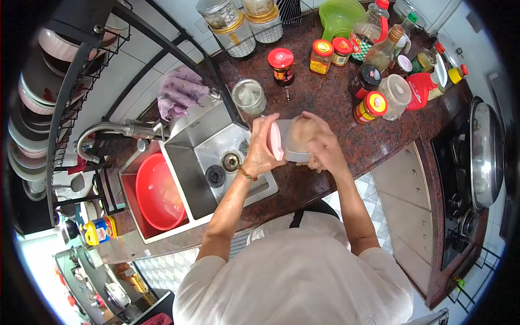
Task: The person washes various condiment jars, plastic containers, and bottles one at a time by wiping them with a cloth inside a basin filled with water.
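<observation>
In front of my body, over the counter's edge beside the sink, I hold a translucent plastic container (296, 155) on its side. My left hand (261, 149) grips its pink end (277, 142), with the thumb and fingers around the rim. My right hand (327, 145) is closed at the container's other end and partly smeared by motion. Something pale brown shows under its fingers; whether that is a cloth or part of the hand, I cannot tell. Just beyond my left hand stands a clear glass jar (249, 97) on the counter.
Left of my hands is a steel double sink (201, 142) with a red basin (161, 190) and a faucet (108, 128). A purple cloth (181, 92) hangs behind it. Red-lidded jars (281, 66), several bottles (387, 50) and a green container (340, 19) stand at the back; a stove (454, 179) is right.
</observation>
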Demonstrator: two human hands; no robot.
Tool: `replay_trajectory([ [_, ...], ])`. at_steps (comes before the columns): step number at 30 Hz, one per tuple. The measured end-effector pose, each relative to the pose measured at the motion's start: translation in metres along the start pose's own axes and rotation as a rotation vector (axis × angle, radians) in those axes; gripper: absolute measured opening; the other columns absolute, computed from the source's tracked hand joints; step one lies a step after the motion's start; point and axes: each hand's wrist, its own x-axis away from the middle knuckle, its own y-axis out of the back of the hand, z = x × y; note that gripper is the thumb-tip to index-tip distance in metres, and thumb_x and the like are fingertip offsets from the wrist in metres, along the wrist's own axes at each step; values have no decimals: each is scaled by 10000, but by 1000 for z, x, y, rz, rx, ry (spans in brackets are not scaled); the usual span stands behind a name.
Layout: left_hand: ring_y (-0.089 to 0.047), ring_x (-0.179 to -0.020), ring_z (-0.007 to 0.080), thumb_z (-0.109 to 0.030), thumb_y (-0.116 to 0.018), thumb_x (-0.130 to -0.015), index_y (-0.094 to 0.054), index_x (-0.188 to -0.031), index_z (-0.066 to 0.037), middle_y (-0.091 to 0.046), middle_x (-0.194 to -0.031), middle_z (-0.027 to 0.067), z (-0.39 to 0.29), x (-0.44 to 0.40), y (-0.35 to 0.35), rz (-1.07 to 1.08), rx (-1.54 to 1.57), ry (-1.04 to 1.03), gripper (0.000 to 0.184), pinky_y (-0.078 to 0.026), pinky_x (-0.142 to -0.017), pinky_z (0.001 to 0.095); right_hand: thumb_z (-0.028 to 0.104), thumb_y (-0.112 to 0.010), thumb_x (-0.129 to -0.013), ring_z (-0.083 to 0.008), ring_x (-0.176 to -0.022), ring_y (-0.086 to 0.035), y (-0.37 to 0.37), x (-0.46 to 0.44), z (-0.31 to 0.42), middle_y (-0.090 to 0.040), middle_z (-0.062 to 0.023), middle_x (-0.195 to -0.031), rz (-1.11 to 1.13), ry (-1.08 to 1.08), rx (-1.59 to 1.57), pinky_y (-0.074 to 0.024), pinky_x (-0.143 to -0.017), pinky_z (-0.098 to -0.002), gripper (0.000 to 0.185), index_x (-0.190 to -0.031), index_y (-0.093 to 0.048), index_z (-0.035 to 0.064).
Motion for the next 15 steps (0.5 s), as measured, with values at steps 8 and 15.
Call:
replay_trajectory([
  [8, -426, -1024, 339, -49, -743, -408, -461, -1114, -61, -401, -1090, 164, -6, 15, -10, -19, -80, -98, 761, -394, -870, 389, 23, -553, -801, -159, -774, -597, 1, -17, -36, -636, -66, -818, -31, -394, -264, -459, -781, -270, 118, -873, -610, -51],
  [15, -422, -1033, 336, -34, -748, -409, -432, -1135, -63, -400, -1100, 163, 2, 18, -14, -182, -80, -58, 792, -387, -882, 398, 27, -576, -774, -166, -802, -611, 11, -13, 4, -622, -85, -994, 76, 18, 77, -469, -740, -247, 137, -883, -633, -33],
])
